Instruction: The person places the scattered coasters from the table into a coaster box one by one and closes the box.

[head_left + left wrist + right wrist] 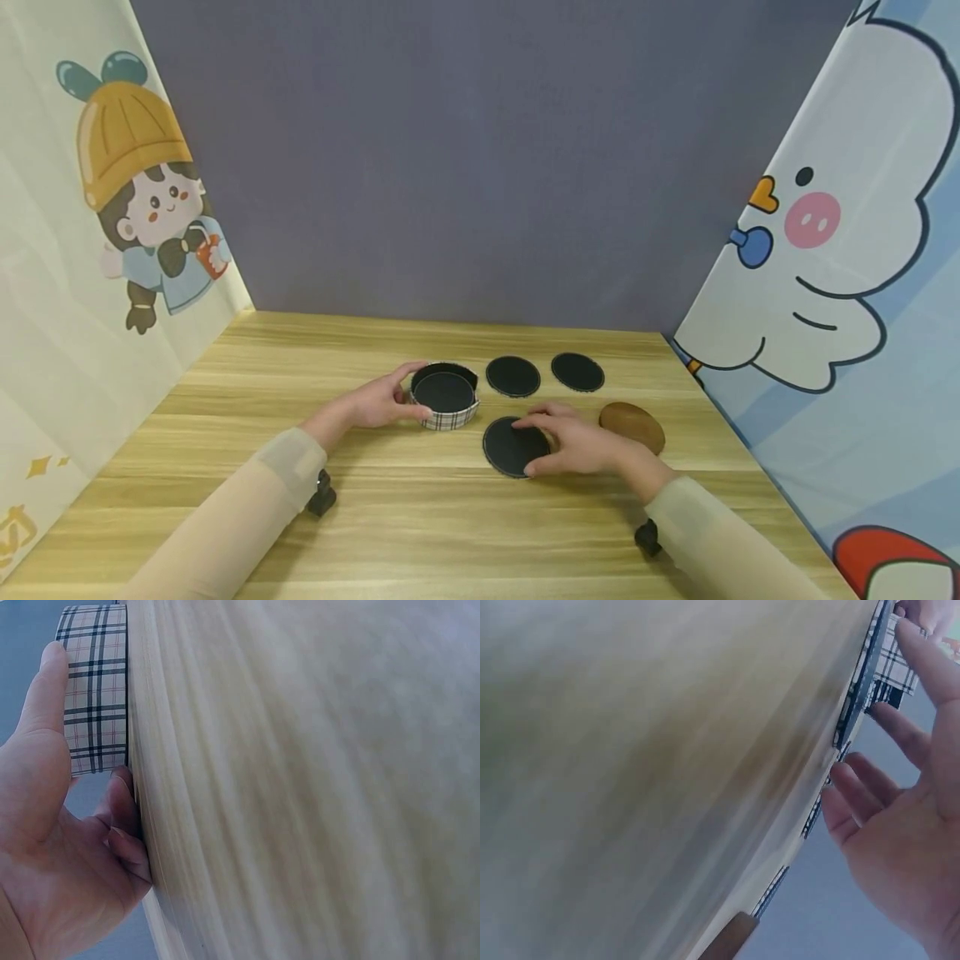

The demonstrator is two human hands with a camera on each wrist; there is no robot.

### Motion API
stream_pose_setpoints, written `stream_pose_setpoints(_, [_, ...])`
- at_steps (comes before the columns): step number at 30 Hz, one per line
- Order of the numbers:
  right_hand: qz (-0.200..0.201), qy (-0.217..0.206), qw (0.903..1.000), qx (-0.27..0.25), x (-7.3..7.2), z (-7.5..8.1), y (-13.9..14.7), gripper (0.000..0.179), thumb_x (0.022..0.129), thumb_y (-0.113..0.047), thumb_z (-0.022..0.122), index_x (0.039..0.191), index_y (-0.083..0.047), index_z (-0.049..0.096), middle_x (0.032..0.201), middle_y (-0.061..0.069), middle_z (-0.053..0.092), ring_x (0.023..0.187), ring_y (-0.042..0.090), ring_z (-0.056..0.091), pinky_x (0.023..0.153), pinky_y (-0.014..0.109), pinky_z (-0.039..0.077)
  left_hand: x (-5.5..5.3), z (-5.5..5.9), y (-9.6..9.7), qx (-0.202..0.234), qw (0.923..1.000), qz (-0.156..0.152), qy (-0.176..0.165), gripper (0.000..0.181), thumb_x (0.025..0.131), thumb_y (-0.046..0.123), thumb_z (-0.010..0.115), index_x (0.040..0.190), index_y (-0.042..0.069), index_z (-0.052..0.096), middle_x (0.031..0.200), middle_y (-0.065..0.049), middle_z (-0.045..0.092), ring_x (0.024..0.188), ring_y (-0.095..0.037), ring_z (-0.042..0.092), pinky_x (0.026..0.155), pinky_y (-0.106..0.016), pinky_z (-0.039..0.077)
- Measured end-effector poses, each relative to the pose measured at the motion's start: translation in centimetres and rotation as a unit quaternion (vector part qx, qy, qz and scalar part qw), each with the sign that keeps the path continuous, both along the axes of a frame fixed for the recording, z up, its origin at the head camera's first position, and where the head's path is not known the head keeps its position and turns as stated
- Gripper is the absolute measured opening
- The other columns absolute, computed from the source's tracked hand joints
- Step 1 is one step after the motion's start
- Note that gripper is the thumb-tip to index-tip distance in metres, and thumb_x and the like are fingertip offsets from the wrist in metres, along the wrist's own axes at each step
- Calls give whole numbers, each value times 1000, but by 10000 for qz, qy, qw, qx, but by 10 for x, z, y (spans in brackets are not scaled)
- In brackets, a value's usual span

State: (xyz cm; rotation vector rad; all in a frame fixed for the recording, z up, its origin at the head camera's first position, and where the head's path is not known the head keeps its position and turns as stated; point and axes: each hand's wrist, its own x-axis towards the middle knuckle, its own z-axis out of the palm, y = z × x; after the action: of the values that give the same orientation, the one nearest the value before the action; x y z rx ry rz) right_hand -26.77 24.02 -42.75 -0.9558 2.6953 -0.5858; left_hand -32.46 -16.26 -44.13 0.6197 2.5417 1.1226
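Showing inside plaid holder (450, 420): head only.

1. Head view: set high behind the arms (225, 517), looks forward and down upon the table (405, 533) and back wall (480, 167); the widest and farthest of the three.
2. Left wrist view: low, rolled sideways, faces along the left hand (60, 832) to the plaid box (96, 690) at close range.
3. Right wrist view: likewise low and tilted, faces past the right hand (911, 840) along the table.
4. Shared: the plaid box, in all three views.
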Motion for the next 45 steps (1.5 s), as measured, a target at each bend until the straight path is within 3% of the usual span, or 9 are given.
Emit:
stream_pose_setpoints(2, [52,-115,9999,98,-2,-2,-3,80,92,-58,86,160,-29,58,168,14,45,157,45,36,122,69,36,0,-1,0,3,10000,-4,-10,104,98,45,84,176,20,20,82,-5,64,76,-18,57,73,-35,48])
stream_pose_setpoints(7, [115,-334,9990,261,-4,-5,-8,86,89,-61,88,163,-36,53,174,13,37,163,47,26,123,74,31,1,0,0,45,9999,12,-92,105,98,46,84,176,20,20,82,-4,62,75,-18,56,73,-35,48])
stream_pose_setpoints(17, [151,-316,9989,308,-6,-3,-11,84,88,-54,89,163,-36,54,172,13,39,162,48,27,121,75,31,1,1,0,67,9999,9,-108,105,98,45,84,176,20,19,82,-3,61,75,-18,55,73,-35,48])
stream_pose_setpoints(31, [51,-107,9996,241,-5,-5,-14,81,83,-51,93,155,-35,60,157,7,47,147,36,40,114,63,41,2,2,1,24,9999,14,-117,105,98,46,84,177,20,19,84,-5,61,77,-18,55,73,-35,48])
stream_pose_setpoints(45, [-398,227,9980,-442,-7,-1,-12,79,81,-52,93,153,-42,60,152,2,48,142,30,42,110,58,44,2,3,1,-10,10000,6,-97,103,99,45,84,176,21,20,83,-4,62,76,-18,55,73,-35,47])
